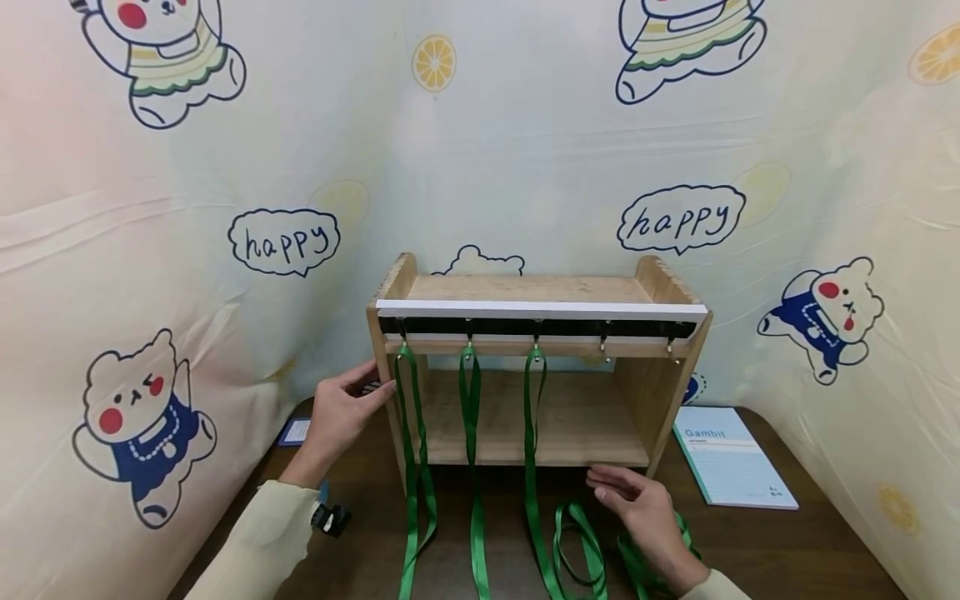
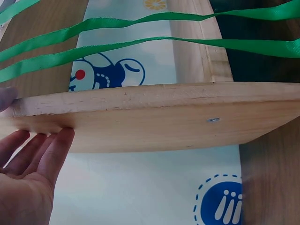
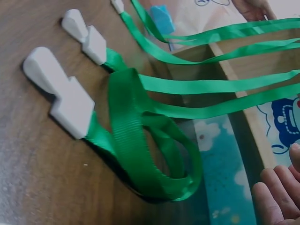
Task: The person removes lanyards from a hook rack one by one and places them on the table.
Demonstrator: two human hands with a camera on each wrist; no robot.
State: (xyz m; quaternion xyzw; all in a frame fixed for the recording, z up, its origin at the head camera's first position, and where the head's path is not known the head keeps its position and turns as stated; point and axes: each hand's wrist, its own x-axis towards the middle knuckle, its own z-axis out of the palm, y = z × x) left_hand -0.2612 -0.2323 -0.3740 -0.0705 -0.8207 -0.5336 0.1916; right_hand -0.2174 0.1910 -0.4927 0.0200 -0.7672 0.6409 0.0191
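Note:
A small wooden shelf [image 1: 525,287] stands on the table, with hooks on a black strip [image 1: 495,327] along its front. Green lanyards [image 1: 471,400] hang from three hooks, their lower ends trailing onto the table. My left hand [image 1: 341,421] holds the shelf's left side panel [image 2: 154,126], fingers on the outer face and thumb at the front edge. Below the shelf's lower right front, my right hand [image 1: 637,504] has relaxed fingers and nothing in them. Close by it lies a looped green lanyard [image 3: 126,136] with a white plastic clip [image 3: 72,108]; another lanyard [image 1: 637,567] is partly hidden behind my right forearm.
To the right of the shelf lies a light-blue notebook [image 1: 735,458]. A blue-edged card [image 1: 295,432] is on the table at the left. Patterned cloth [image 1: 480,167] surrounds the dark wooden table [image 1: 352,550] behind and at both sides.

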